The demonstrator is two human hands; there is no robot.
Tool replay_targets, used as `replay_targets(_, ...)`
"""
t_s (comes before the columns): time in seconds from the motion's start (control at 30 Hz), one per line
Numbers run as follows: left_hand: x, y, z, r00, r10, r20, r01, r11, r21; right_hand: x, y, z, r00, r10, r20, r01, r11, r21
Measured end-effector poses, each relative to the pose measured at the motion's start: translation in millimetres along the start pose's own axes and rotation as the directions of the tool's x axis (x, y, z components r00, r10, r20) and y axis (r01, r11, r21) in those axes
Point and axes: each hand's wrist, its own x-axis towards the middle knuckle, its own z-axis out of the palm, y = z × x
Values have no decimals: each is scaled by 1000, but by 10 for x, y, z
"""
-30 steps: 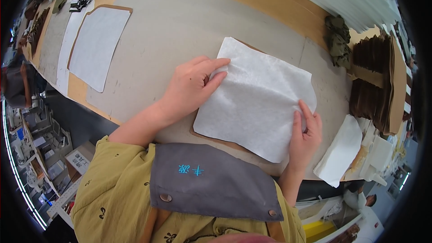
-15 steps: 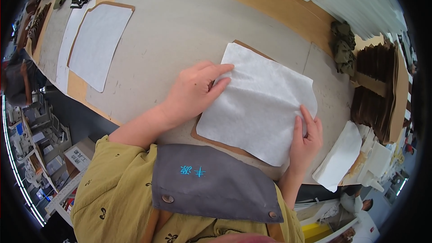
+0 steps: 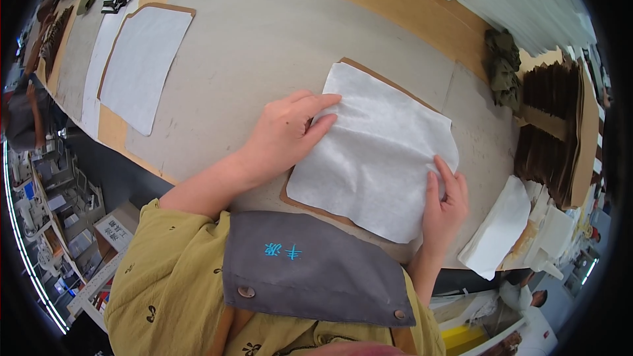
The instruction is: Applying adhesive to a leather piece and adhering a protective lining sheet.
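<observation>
On the gray table (image 3: 231, 59), just past the apron (image 3: 316, 267), a white sheet (image 3: 372, 135) is spread over a brown piece (image 3: 285, 194), which is mostly hidden. The sheet is turned askew: one corner is pointed away from the body, and the far edge is slanted toward the right. Its sides are seen as nearly alike, so its long axis cannot be told. Its left edge is touched by the thumb and first finger of the left hand (image 3: 283, 125), its right edge by those of the right hand (image 3: 446, 211). On each hand the two tips are parted a little; whether the sheet is pinched cannot be told. The sheet is thin and soft-looking, and is crossed by low wrinkles. Its right side is rounded. On the left, a long white piece (image 3: 142, 69) is edged with brown and pointed mostly away from the body.
</observation>
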Motion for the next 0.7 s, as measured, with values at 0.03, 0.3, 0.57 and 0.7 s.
replay_targets(0.03, -2, 5, 14, 999, -37, 0, 37, 999, -24, 6, -13, -13, 1000, 4, 15, -4, 1000, -16)
replay_targets(0.3, 22, 79, -14, 993, -108, 38, 107, 994, 35, 53, 22, 8, 997, 60, 53, -66, 992, 105)
replay_targets(0.57, 30, 94, 13, 994, -109, 25, 107, 991, 80, 37, 35, -9, 996, 75, 53, -80, 992, 93)
replay_targets(0.7, 30, 101, 8, 996, -80, 26, 77, 993, 94, 22, 50, -2, 999, 35, 32, -38, 994, 106)
